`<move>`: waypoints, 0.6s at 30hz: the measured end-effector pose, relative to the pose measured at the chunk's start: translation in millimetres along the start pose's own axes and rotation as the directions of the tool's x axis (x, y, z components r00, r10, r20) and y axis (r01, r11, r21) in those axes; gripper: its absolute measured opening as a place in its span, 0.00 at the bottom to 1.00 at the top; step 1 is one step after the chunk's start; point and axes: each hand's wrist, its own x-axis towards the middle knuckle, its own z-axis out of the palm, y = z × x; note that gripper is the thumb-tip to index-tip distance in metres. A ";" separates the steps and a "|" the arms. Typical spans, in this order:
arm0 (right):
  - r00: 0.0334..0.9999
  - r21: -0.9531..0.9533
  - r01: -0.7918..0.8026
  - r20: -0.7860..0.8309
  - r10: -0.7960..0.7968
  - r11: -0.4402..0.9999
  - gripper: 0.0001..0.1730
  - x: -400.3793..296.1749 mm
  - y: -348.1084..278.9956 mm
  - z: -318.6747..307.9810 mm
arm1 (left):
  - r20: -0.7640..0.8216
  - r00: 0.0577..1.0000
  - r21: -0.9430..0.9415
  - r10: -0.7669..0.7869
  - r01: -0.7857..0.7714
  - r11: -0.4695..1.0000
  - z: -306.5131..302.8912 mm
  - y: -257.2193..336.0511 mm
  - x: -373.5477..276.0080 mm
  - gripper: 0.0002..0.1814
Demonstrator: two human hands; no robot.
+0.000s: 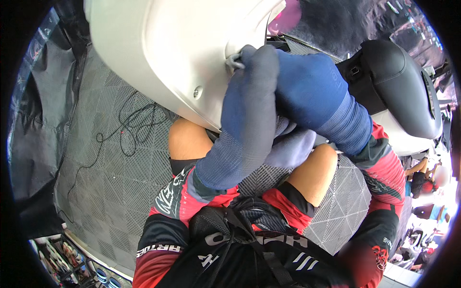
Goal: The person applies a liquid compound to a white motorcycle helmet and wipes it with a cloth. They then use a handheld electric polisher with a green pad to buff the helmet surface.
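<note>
My left hand [254,82], in a blue and grey knit work glove, reaches up against the pale front body panel [180,46] of a scooter. My right hand [306,90], gloved alike, is beside it, with its fingers hidden behind the left one. A small grey piece [235,62], its kind unclear, shows at the left fingertips by a recess in the panel. A light purple-grey cloth [291,149] hangs below the hands; which hand holds it cannot be told. A screw [197,92] sits in a hole in the panel.
A black cable [129,126] lies coiled on the grey tiled floor mat [108,187] at the left. The scooter's black seat [392,79] is at the right. Black sheeting [47,100] borders the left side. People [426,180] are in the background at the far right.
</note>
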 end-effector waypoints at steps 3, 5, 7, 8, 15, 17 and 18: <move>0.999 0.094 -0.011 -0.040 0.014 0.995 0.11 -1.5 14.9 2.8 | -0.022 0.999 0.011 0.025 -0.024 1.000 -1.7 6.0 0.5 0.11; 0.999 0.021 -0.048 0.013 0.048 0.999 0.11 0.1 21.9 0.4 | -0.038 0.998 0.023 0.045 -0.044 0.999 -1.9 7.0 2.7 0.12; 0.994 -0.004 -0.040 0.104 0.040 0.999 0.10 7.8 22.9 -8.0 | -0.050 0.997 0.033 0.058 -0.057 0.998 -5.5 10.5 3.5 0.12; 0.992 0.006 -0.021 0.125 0.020 1.000 0.10 11.4 21.0 -11.2 | -0.053 0.997 0.043 0.057 -0.055 0.998 -6.2 11.2 2.4 0.13; 0.997 0.029 0.003 0.072 -0.005 1.000 0.11 9.6 25.9 -6.4 | -0.066 0.996 0.073 0.063 -0.058 0.996 -8.9 17.1 1.4 0.15; 0.988 -0.051 -0.022 0.152 0.030 0.998 0.11 13.8 27.6 -11.1 | -0.083 0.993 0.076 0.083 -0.077 0.994 -4.1 13.9 4.5 0.16; 0.983 -0.073 -0.023 0.178 0.035 0.997 0.11 17.9 26.4 -17.2 | -0.086 0.992 0.077 0.091 -0.084 0.993 -2.9 13.6 5.6 0.16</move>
